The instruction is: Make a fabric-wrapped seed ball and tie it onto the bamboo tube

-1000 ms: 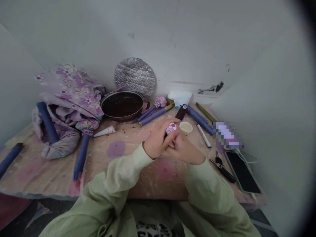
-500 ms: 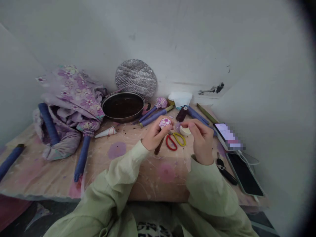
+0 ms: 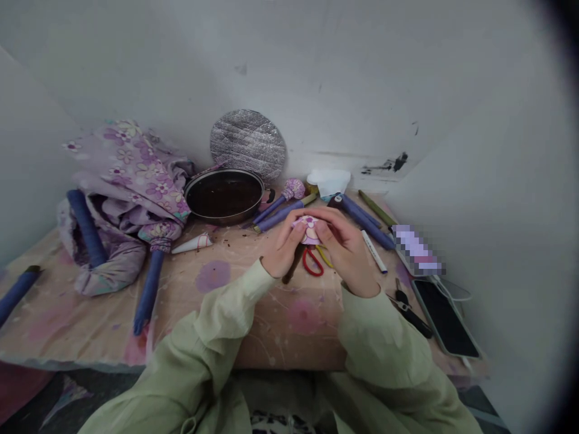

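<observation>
Over the middle of the table I pinch a small rounded piece of purple floral fabric (image 3: 310, 229) between both hands. My left hand (image 3: 279, 250) grips its left side, and the thumb and curled fingers of my right hand (image 3: 347, 244) press its right side. Scissors (image 3: 313, 264) with one red and one yellow handle lie right below the fabric, their blades hidden. A dark brown stick (image 3: 292, 271) shows under my left hand; I cannot tell whether it joins the fabric. Behind my right hand, a dark thread spool (image 3: 335, 201) is mostly covered.
A dark pan (image 3: 225, 196) stands at the back, a silver foil disc (image 3: 248, 143) leaning behind it. Floral cloth (image 3: 136, 169) is heaped left near blue-wrapped sticks (image 3: 149, 292). To the right lie a marker (image 3: 374, 252), a black-handled tool (image 3: 414, 316) and a phone (image 3: 446, 316).
My hands held the fabric together, then my right hand moved off to the right, uncovering the scissors and a white round lid. Now it is back on the fabric, covering the lid.
</observation>
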`<state>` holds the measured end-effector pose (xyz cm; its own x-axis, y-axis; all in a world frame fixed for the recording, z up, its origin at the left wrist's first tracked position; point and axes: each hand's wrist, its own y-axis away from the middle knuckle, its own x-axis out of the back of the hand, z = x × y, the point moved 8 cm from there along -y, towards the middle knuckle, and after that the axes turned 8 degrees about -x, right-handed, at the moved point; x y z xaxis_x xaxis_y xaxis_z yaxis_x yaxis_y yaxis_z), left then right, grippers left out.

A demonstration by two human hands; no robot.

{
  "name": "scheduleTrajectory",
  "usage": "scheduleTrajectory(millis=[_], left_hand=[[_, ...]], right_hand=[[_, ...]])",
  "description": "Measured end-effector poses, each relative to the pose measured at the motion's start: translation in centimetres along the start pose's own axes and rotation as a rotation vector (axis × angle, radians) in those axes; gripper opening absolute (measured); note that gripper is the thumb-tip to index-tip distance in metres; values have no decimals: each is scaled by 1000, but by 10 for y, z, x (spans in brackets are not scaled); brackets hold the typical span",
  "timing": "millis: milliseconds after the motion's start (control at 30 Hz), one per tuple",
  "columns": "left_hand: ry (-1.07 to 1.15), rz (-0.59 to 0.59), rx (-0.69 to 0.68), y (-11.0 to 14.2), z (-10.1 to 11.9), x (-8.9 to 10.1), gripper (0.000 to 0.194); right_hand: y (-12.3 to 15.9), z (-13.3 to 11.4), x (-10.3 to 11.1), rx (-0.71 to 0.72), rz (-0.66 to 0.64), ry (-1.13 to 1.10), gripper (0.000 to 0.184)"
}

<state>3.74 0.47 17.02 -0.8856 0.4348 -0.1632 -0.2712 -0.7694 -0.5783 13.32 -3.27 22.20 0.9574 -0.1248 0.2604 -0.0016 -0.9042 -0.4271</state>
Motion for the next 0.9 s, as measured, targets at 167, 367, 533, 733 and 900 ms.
scheduleTrajectory(millis=[167, 367, 533, 733, 900], left_hand=[[123, 82, 49, 4, -8, 1, 36], [270, 112, 79, 3, -11, -2, 43], [223, 86, 78, 2, -12, -3, 37], [209, 57, 91, 1, -15, -5, 41], [199, 40, 65, 0, -10, -9, 48]], right_hand=[[0, 12, -1, -164, -12, -102, 24], [0, 19, 4, -223, 44, -183, 29], [-3, 19, 5, -255, 62, -229, 27], [-18, 16, 2, -269, 5, -306, 30], [-21, 15, 8, -228, 110, -271, 24]])
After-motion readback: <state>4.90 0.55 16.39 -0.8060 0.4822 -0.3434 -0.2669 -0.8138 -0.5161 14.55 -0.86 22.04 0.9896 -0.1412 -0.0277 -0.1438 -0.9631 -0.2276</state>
